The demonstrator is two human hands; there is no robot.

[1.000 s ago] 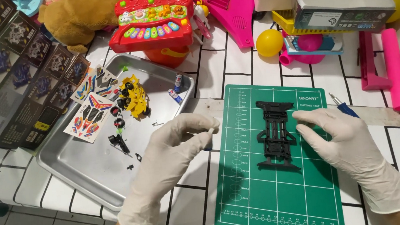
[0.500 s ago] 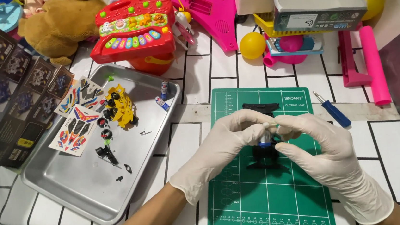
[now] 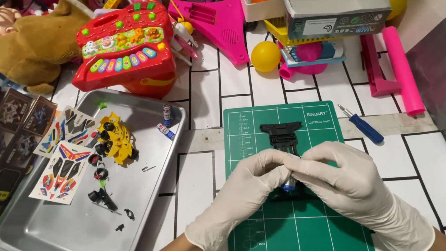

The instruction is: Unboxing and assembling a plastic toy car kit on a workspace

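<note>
Together, both gloved hands pinch a small part onto the black toy-car chassis [image 3: 282, 135] on the green cutting mat [image 3: 296, 226].

Seen from the head camera, the left hand [image 3: 245, 193] and the right hand [image 3: 346, 182] meet fingertip to fingertip over the chassis middle, fingers closed on a small silver-and-blue piece [image 3: 289, 185], likely so each hand steadies the other. Only the chassis's far end shows; it lies flat near the mat's far edge, apparently to keep it still. A blue-handled screwdriver [image 3: 361, 124] rests just off the mat's right edge, within reach. Left of the mat, a metal tray [image 3: 56, 248] corrals the yellow car body [image 3: 118, 140], sticker sheets [image 3: 65, 171] and loose black parts [image 3: 103, 198].
</note>
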